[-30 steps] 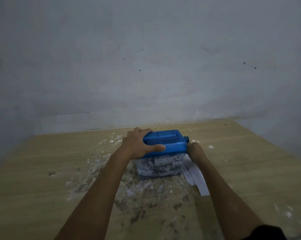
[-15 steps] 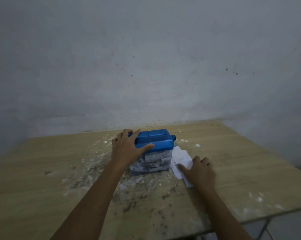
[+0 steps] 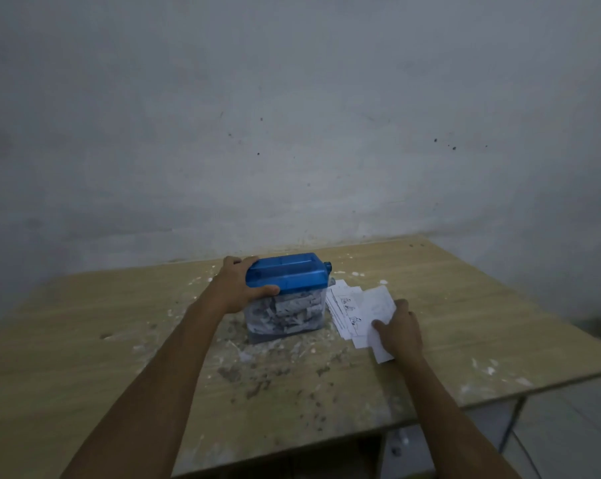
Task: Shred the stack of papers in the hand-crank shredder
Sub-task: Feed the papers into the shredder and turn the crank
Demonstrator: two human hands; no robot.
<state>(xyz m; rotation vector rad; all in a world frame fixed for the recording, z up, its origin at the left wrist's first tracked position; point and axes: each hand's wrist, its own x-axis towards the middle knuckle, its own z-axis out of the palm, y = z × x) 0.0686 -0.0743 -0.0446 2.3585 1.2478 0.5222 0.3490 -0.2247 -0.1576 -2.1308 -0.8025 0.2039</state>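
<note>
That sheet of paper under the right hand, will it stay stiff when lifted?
Probably not: the sheet looks thin and already curls up at its far edge. It is likely light, so the right hand might slide it across the table.

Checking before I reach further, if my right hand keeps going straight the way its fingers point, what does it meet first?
Probably the stack of papers it already holds a sheet from; the right hand points up and left, so beyond those likely the shredder. Depth is unclear.

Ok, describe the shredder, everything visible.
The shredder stands upright on the table near the wall. It has a blue plastic top with a short blue stub on its right end, over a clear bin packed with paper shreds. The left hand grips the top's left end. Papers lie just to its right; scraps litter the table around it.
</note>
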